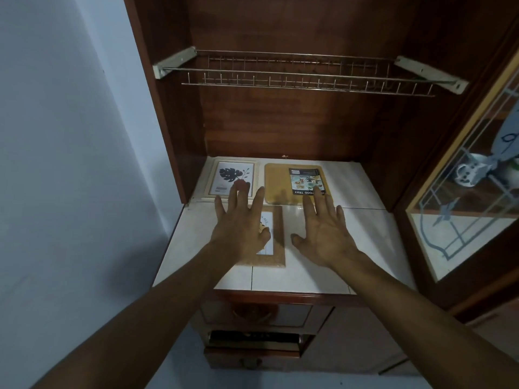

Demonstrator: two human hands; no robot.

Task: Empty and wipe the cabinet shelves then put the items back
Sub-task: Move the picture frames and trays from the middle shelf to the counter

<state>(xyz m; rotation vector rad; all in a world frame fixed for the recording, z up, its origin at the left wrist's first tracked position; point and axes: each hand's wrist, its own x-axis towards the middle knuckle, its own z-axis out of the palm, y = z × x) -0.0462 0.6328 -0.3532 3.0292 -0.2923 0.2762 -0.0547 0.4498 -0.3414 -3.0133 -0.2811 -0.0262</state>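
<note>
A white picture frame (224,175) with a black leaf print lies flat at the back left of the white tiled shelf (365,234). Beside it, to the right, lies a wooden tray (276,182) with a printed label. A cork-edged frame (276,237) lies nearer the front, partly hidden under my left hand (238,231). That hand is spread flat over it, fingertips reaching the white frame. My right hand (325,234) is spread open above the tiles, its fingertips over the tray's near edge. Neither hand grips anything.
A bare wire rack (306,77) on white brackets spans the cabinet above the shelf. An open glass door (463,214) stands at the right, with cups behind it. Below the shelf a drawer (252,352) is pulled out a little. A pale wall is at left.
</note>
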